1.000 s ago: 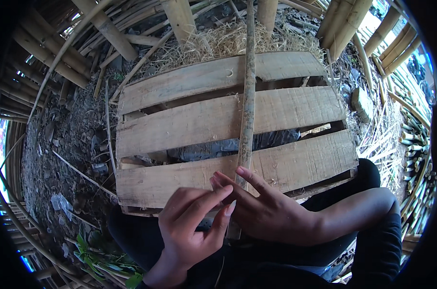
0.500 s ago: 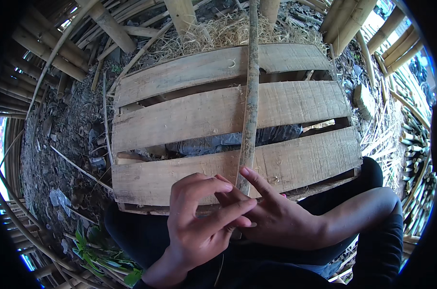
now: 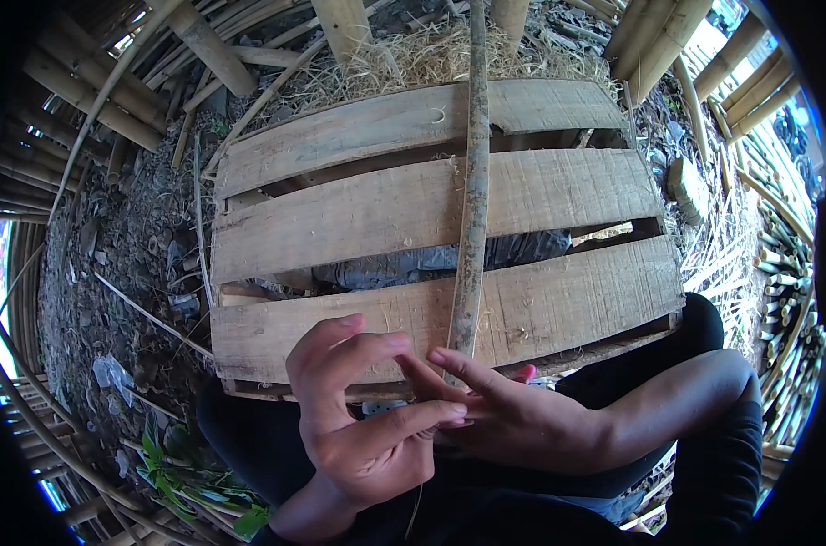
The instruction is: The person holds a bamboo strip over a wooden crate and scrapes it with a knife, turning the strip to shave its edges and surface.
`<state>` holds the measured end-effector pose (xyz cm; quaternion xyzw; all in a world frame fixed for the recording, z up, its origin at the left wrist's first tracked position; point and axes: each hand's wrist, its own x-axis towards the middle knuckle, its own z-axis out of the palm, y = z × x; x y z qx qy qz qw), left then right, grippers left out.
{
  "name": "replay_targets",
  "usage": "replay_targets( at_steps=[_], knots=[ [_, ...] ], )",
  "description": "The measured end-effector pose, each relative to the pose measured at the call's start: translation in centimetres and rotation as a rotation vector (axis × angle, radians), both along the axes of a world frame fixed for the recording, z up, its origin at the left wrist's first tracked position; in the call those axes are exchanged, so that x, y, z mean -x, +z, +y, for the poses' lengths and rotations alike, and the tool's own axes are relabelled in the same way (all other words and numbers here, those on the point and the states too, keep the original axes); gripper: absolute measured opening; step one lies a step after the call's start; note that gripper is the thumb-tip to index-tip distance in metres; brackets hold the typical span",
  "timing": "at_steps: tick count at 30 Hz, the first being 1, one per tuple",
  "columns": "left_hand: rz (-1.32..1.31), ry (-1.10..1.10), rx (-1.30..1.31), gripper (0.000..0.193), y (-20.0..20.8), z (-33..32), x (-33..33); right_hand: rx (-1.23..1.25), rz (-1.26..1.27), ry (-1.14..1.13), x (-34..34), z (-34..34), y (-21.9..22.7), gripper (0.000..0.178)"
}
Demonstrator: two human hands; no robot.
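My left hand [image 3: 363, 432] is curled, its fingers bent around the fingers of my right hand [image 3: 522, 414]. The two hands touch in front of the crate's near edge. On the right hand the fingers reach out toward the left, the index raised apart from the others. Anything small between the fingertips is hidden. A long, mottled bamboo strip [image 3: 474, 196] lies lengthwise across the slatted wooden crate [image 3: 340, 232], running from the far side down to just behind my hands. Its near end is hidden by them.
Dark plastic [image 3: 404, 268] shows through a gap between the slats. Bamboo posts [image 3: 343, 32] and pale shavings [image 3: 413, 64] stand beyond the crate. Cut bamboo pieces [image 3: 781, 309] are stacked at right, and a green leafy plant [image 3: 172, 473] is at lower left.
My left hand has shifted a little left and its fingers have spread slightly wider. The right hand's index finger has lowered and moved left. The strip stays put.
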<state>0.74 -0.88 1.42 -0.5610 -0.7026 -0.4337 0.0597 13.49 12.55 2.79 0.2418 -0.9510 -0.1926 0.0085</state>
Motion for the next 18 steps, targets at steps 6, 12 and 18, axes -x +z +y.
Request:
replay_targets(
  at_steps=[6,12,18],
  knots=[
    [-0.075,0.308,-0.159,0.007,-0.1,-0.6,2.0,0.063,-0.017,-0.109,0.1,-0.1,0.0,0.040],
    [-0.366,0.344,-0.217,0.011,-0.1,-1.2,4.2,0.076,0.002,-0.113,0.3,0.0,0.0,0.037],
    [-0.363,0.347,-0.101,0.007,-0.8,-0.7,4.2,0.113,0.013,-0.197,0.3,-0.4,-0.3,0.038]
  ],
)
